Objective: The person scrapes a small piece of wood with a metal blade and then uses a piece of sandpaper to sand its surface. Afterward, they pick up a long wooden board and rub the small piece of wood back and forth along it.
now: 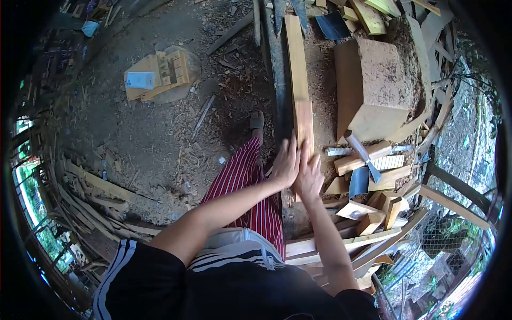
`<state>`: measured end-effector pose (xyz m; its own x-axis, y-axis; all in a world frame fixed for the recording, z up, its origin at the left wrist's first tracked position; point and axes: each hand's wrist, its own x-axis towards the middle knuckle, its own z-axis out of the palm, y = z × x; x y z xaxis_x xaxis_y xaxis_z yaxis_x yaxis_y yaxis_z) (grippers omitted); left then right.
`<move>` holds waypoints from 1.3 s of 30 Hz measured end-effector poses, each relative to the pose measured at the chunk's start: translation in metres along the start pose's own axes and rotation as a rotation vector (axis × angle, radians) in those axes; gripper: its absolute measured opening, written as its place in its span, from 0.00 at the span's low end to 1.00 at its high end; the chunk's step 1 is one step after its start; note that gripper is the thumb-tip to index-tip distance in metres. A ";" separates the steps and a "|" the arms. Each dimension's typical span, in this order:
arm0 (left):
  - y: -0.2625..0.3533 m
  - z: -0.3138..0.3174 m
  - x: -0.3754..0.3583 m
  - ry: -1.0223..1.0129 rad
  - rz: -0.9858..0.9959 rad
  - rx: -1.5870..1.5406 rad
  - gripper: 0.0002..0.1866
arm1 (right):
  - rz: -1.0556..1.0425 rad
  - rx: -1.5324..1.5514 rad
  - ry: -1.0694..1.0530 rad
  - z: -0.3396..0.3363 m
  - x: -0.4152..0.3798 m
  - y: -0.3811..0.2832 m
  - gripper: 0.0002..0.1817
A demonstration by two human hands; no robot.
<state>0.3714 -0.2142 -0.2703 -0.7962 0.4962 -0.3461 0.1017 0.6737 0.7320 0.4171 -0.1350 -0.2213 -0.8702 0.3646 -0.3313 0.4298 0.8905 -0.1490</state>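
A short, reddish-brown piece of wood (304, 118) lies lengthwise in front of me, lapping over a longer pale board (296, 58). My left hand (286, 163) presses along its left side with the fingers nearly straight. On the near part of the same piece, my right hand (309, 177) is closed, close beside the left one. Some of the right fingertips are hidden. Both pieces rest along a dark, narrow beam (278, 80) that runs away from me.
To the right stands a big wooden block (380, 72). A wooden-handled tool with a metal blade (364, 156) lies among offcuts (368, 224). Wood pieces with a pale blue item (140, 80) sit on the shaving-strewn ground at left. More scrap wood (96, 194) is piled lower left.
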 end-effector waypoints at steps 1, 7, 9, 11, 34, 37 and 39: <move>0.011 -0.019 0.026 0.176 0.207 0.111 0.35 | -0.027 -0.006 0.020 -0.002 0.029 -0.001 0.40; 0.015 -0.066 0.178 0.390 0.159 0.170 0.31 | -0.108 0.006 0.108 -0.044 0.180 -0.020 0.43; 0.025 -0.091 0.221 0.323 0.073 0.176 0.28 | -0.099 0.011 0.103 -0.054 0.223 -0.027 0.43; 0.026 -0.104 0.258 0.317 0.033 0.209 0.28 | -0.090 0.000 0.117 -0.065 0.254 -0.034 0.45; -0.010 0.021 -0.089 -0.011 0.142 0.226 0.36 | 0.016 0.090 -0.028 0.037 -0.104 0.019 0.37; -0.005 0.008 -0.039 0.074 0.153 0.234 0.35 | 0.018 0.092 -0.060 0.014 -0.044 0.010 0.41; 0.004 -0.013 0.006 0.124 0.142 0.290 0.34 | -0.006 0.087 -0.042 0.000 0.004 0.002 0.42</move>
<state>0.3595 -0.2157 -0.2622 -0.8265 0.5380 -0.1656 0.3680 0.7390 0.5644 0.4140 -0.1317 -0.2230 -0.8626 0.3463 -0.3688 0.4458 0.8649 -0.2305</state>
